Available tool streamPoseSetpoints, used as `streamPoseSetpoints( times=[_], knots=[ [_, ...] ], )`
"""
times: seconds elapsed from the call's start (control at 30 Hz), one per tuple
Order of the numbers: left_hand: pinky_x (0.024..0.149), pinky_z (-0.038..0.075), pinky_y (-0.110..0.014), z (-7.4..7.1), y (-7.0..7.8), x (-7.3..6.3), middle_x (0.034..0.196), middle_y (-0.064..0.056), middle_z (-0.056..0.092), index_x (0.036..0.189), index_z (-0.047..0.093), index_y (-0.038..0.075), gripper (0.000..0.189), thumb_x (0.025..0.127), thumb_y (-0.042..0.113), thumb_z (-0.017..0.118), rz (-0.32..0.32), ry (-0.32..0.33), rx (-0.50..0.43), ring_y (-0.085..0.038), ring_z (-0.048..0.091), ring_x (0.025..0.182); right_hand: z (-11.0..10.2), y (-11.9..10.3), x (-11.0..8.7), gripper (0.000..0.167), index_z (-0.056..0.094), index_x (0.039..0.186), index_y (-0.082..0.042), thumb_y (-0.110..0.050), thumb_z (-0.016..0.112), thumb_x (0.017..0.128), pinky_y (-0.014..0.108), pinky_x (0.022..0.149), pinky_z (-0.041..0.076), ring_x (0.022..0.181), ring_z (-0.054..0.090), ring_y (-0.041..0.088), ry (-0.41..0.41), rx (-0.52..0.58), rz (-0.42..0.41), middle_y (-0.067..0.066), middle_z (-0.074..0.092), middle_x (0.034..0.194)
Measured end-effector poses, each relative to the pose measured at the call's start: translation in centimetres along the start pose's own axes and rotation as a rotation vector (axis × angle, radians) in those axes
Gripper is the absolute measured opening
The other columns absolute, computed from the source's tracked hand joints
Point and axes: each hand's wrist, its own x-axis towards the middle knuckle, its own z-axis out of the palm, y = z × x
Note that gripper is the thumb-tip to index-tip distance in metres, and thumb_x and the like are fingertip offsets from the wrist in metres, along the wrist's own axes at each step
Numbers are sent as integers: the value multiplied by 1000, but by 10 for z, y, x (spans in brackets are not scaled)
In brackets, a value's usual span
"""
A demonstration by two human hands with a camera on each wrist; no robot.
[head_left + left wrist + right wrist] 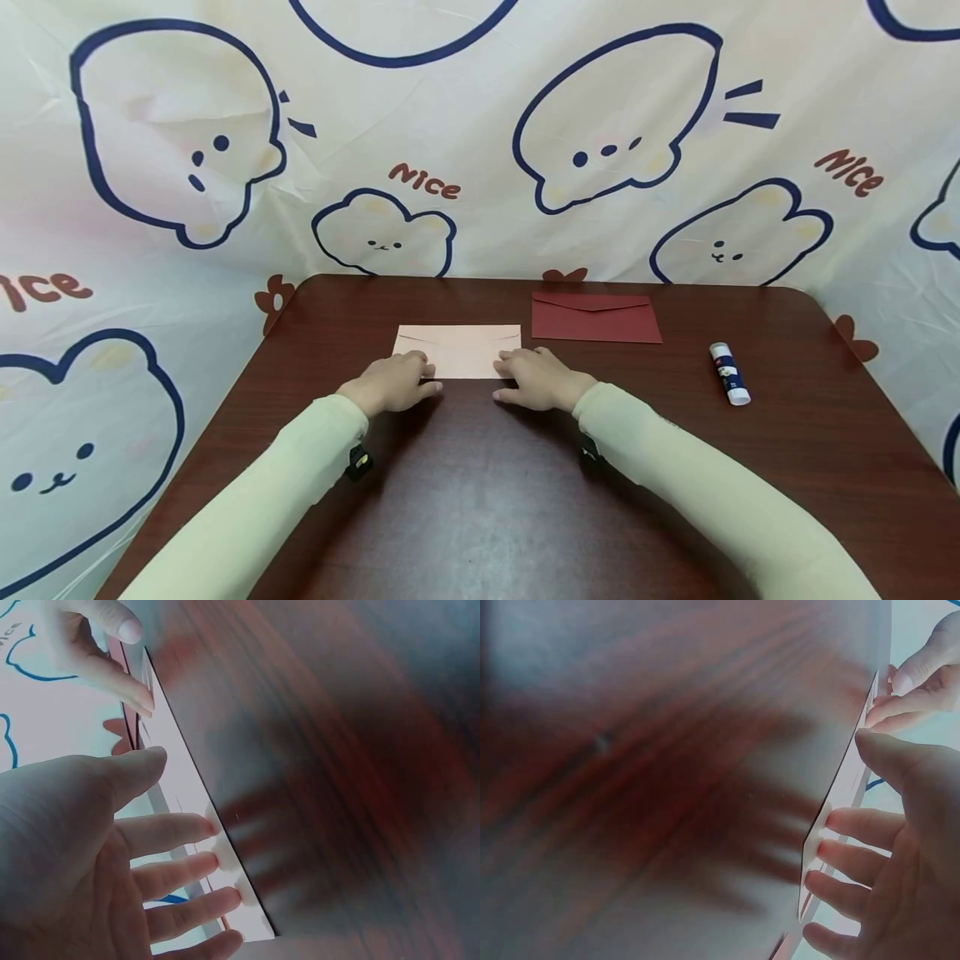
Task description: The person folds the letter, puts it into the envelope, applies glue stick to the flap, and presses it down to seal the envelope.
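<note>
A pale pink envelope lies flat on the dark wooden table, its flap side up and flap folded over along the far edge. On its left end rest the fingertips of my left hand, with the fingers spread and fairly straight in the left wrist view. The right hand touches the opposite end in the same way, its thumb apart from the other fingers. Neither hand curls round anything. Behind and to the right is a dark red envelope, flap side up.
A glue stick with a white cap lies at the right of the table, apart from both envelopes. A pale curtain printed with cartoon animals hangs behind and beside the table.
</note>
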Motion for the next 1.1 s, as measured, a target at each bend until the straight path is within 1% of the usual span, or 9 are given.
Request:
streamPoseSetpoints(
  times=[0.23, 0.43, 0.53, 0.6, 0.67, 0.77, 0.9, 1.0, 1.1],
  knots=[
    [61, 38, -32, -4, -2, 16, 93, -8, 54, 75, 52, 13, 35, 103, 33, 57, -49, -2, -15, -19, 50, 72, -8, 2, 15, 42, 63, 129, -9, -39, 61, 100, 63, 118, 28, 144, 44, 36, -27, -79, 51, 15, 46, 157],
    [64, 40, -33, -8, -3, 29, 83, -6, 52, 80, 54, 12, 32, 104, 33, 55, -77, -33, -26, -19, 50, 71, -15, 8, 27, 26, 61, 102, -11, -38, 60, 101, 56, 106, 40, 117, 62, 30, -47, -113, 80, 12, 58, 142],
    [67, 41, -34, -10, -3, 36, 86, -6, 53, 84, 55, 12, 30, 105, 34, 54, -85, -42, -15, -19, 50, 74, -18, 10, 30, 35, 63, 123, -8, -36, 60, 102, 56, 109, 39, 126, 59, 31, -57, -103, 106, 14, 54, 147],
    [69, 41, -35, -12, -4, 40, 87, -6, 53, 87, 56, 12, 29, 105, 33, 53, -92, -47, -8, -20, 50, 75, -19, 11, 32, 47, 57, 140, -9, -37, 59, 102, 58, 114, 36, 137, 52, 33, -62, -115, 126, 15, 47, 154],
    [70, 42, -36, -13, -5, 44, 88, -6, 54, 90, 56, 12, 26, 106, 32, 51, -96, -52, -4, -20, 51, 76, -20, 12, 35, 56, 48, 150, -11, -39, 58, 102, 58, 116, 34, 142, 47, 35, -62, -130, 147, 16, 44, 157],
    [72, 44, -38, -15, -5, 49, 91, -11, 58, 95, 58, 10, 27, 108, 30, 46, -104, -60, -6, -23, 54, 79, -19, 14, 39, 59, 46, 151, -10, -42, 57, 102, 58, 116, 34, 141, 47, 36, -58, -152, 172, 16, 43, 156],
    [88, 49, -46, -16, -7, 55, 121, -18, 62, 117, 61, 8, 33, 109, 32, 41, -128, -60, -18, -30, 61, 102, -18, 15, 43, 64, 41, 153, -9, -46, 53, 103, 57, 120, 28, 147, 39, 37, -62, -137, 204, 16, 38, 161],
    [107, 45, -54, -15, -8, 59, 147, -20, 51, 144, 52, 10, 45, 110, 36, 38, -152, -62, -25, -37, 54, 131, -18, 16, 44, 67, 35, 157, -10, -49, 49, 104, 57, 123, 22, 152, 31, 37, -72, -130, 227, 16, 32, 164],
    [116, 37, -58, -13, -9, 63, 158, -21, 39, 156, 40, 13, 53, 109, 40, 37, -181, -65, -39, -40, 42, 144, -17, 18, 45, 69, 31, 159, -12, -50, 47, 104, 57, 125, 17, 154, 26, 36, -78, -126, 246, 15, 28, 166]
  ],
)
